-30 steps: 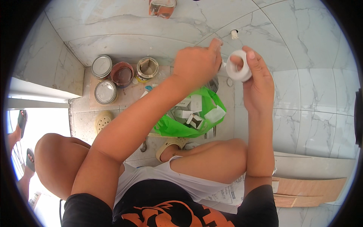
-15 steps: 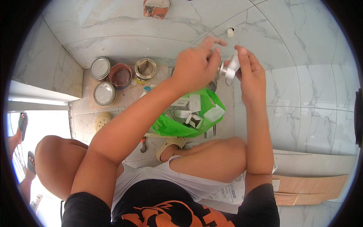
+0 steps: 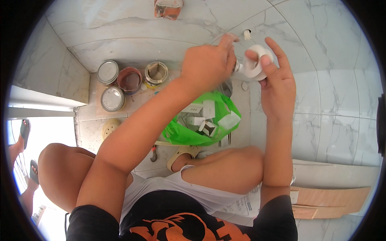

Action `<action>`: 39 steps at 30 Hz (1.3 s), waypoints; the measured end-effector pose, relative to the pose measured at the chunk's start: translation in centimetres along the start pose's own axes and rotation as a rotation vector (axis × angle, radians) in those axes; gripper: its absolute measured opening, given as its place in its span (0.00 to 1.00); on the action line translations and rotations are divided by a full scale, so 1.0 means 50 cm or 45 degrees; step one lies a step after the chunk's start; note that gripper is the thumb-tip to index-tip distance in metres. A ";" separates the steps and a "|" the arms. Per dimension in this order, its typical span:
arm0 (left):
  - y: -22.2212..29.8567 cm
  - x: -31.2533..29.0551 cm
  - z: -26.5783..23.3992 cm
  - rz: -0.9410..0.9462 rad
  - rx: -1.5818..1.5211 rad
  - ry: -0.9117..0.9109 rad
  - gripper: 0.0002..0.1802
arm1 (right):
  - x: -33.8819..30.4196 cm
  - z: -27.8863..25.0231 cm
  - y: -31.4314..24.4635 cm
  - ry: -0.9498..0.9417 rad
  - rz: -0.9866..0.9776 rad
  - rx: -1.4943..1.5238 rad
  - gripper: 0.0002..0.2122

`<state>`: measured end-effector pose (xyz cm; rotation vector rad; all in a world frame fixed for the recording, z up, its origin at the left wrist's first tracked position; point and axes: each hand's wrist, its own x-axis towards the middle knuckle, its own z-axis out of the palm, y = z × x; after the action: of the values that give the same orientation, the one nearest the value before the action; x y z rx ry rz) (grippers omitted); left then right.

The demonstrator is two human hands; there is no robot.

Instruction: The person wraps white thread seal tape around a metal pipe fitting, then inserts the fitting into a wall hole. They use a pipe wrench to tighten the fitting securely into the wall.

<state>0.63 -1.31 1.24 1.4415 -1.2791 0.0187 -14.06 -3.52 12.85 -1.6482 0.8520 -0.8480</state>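
Observation:
My right hand [image 3: 278, 86] is closed on a roll of white thread seal tape [image 3: 254, 74]. A fingertip shows through the ring's hole, the thumb presses on its face, and another finger stretches upward. Close beside it on the left, my left hand [image 3: 207, 64] grips a small metal pipe fitting [image 3: 236, 68], mostly hidden behind the fingers. White tape reaches from the roll to the fitting's end. Beyond both hands, a white pipe stub [image 3: 247, 34] pokes out of a hole in the tiled wall.
Below my hands lies a green plastic bag [image 3: 183, 136] holding several small white boxes. Several cans, including a lidded one [image 3: 111, 99], stand at the left by the wall. An orange-and-grey block [image 3: 169, 9] is at the top. Wooden boards [image 3: 333, 199] lie at the right. Another person's feet show far left.
My right hand has shifted a little to the right and turned, so the roll's round face and hole now show. My left hand still holds the fitting in nearly the same place.

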 end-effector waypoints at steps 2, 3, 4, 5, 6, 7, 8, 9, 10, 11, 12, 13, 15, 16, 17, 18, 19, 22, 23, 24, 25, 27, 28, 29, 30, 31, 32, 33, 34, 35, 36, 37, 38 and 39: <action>0.007 -0.001 -0.002 0.070 -0.089 -0.008 0.14 | 0.012 -0.011 0.009 0.060 0.014 -0.040 0.33; 0.011 -0.002 -0.004 0.082 -0.168 -0.011 0.14 | 0.016 -0.014 0.018 0.087 0.036 -0.121 0.33; 0.014 -0.002 -0.006 0.088 -0.254 -0.023 0.14 | 0.019 -0.018 0.026 0.053 0.002 -0.195 0.33; 0.017 -0.002 -0.007 0.058 -0.310 -0.017 0.13 | 0.023 -0.022 0.034 0.083 0.174 -0.219 0.32; 0.020 -0.003 -0.009 0.023 -0.371 -0.021 0.13 | 0.025 -0.024 0.040 0.052 0.290 -0.234 0.32; 0.022 -0.002 -0.009 -0.013 -0.430 -0.026 0.13 | 0.027 -0.027 0.042 0.046 0.454 -0.275 0.31; 0.022 0.000 -0.009 -0.053 -0.413 0.006 0.12 | 0.026 -0.028 0.042 -0.028 0.449 -0.185 0.31; 0.023 0.003 -0.008 -0.095 -0.391 0.039 0.12 | 0.023 -0.026 0.040 -0.080 0.490 -0.122 0.31; 0.021 0.007 -0.007 -0.142 -0.376 0.070 0.12 | 0.019 -0.023 0.035 -0.075 0.560 -0.150 0.31; 0.016 0.010 -0.008 -0.184 -0.303 0.090 0.12 | 0.011 -0.015 0.032 -0.090 0.487 -0.119 0.30; 0.010 0.015 -0.007 -0.230 -0.239 0.106 0.12 | 0.001 -0.005 0.029 -0.044 0.443 -0.180 0.28; 0.004 0.021 -0.006 -0.268 -0.181 0.127 0.12 | -0.008 0.005 0.024 -0.040 0.376 -0.207 0.27; -0.007 0.025 -0.007 -0.266 -0.054 0.115 0.12 | -0.025 0.023 0.013 -0.088 0.209 -0.342 0.30; -0.011 0.024 -0.007 -0.270 0.003 0.100 0.13 | -0.029 0.029 0.009 -0.143 0.091 -0.373 0.31; -0.011 0.021 -0.006 -0.221 0.017 0.086 0.13 | -0.028 0.031 0.005 -0.115 0.063 -0.369 0.32; -0.010 0.016 -0.005 -0.182 0.024 0.061 0.13 | -0.024 0.031 0.003 -0.097 0.013 -0.349 0.32; -0.005 0.010 -0.003 -0.149 0.024 0.022 0.13 | -0.020 0.027 0.001 -0.100 -0.069 -0.320 0.32; 0.006 -0.002 -0.001 -0.043 -0.174 -0.047 0.13 | 0.009 0.003 0.007 -0.003 -0.015 -0.160 0.31; 0.009 -0.003 -0.003 -0.021 -0.229 -0.077 0.14 | 0.018 -0.008 0.011 0.045 0.070 -0.124 0.30; 0.010 -0.003 -0.006 0.001 -0.283 -0.107 0.14 | 0.026 -0.019 0.015 0.056 0.141 -0.096 0.29; 0.012 -0.002 -0.009 0.016 -0.342 -0.140 0.14 | 0.031 -0.028 0.022 0.113 0.227 -0.084 0.28; 0.016 -0.002 -0.015 0.014 -0.390 -0.202 0.14 | 0.031 -0.036 0.042 0.069 0.299 -0.129 0.27; 0.019 -0.002 -0.016 0.009 -0.417 -0.237 0.15 | 0.030 -0.039 0.049 0.068 0.352 -0.163 0.26; 0.022 -0.003 -0.017 -0.066 -0.449 -0.233 0.14 | 0.028 -0.039 0.055 0.054 0.379 -0.214 0.26; 0.025 -0.003 -0.015 -0.142 -0.480 -0.227 0.14 | 0.026 -0.039 0.057 0.035 0.413 -0.268 0.27; 0.026 -0.002 -0.013 -0.218 -0.510 -0.221 0.14 | 0.022 -0.036 0.058 0.046 0.479 -0.329 0.27; 0.026 0.000 -0.010 -0.279 -0.514 -0.161 0.14 | 0.019 -0.033 0.054 0.000 0.463 -0.279 0.27; 0.024 0.004 -0.007 -0.340 -0.516 -0.099 0.14 | 0.015 -0.031 0.046 -0.016 0.480 -0.236 0.27; 0.019 0.010 -0.005 -0.419 -0.514 -0.063 0.14 | 0.008 -0.022 0.040 -0.026 0.472 -0.187 0.27; 0.011 0.017 -0.004 -0.441 -0.442 -0.005 0.14 | 0.000 -0.012 0.035 -0.065 0.434 -0.214 0.27; 0.001 0.023 -0.005 -0.482 -0.366 0.025 0.14 | -0.009 0.000 0.031 -0.095 0.373 -0.233 0.28; -0.007 0.027 -0.006 -0.524 -0.290 0.053 0.14 | -0.017 0.012 0.028 -0.119 0.342 -0.273 0.29; -0.011 0.027 -0.007 -0.489 -0.213 0.045 0.14 | -0.020 0.014 0.017 -0.156 0.331 -0.339 0.31; -0.014 0.025 -0.008 -0.454 -0.136 0.036 0.14 | -0.024 0.019 0.012 -0.139 0.258 -0.241 0.30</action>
<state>1.88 -2.04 1.70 1.5512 -0.9704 -0.2632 -13.89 -2.18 11.92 -1.7196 1.0279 -0.5456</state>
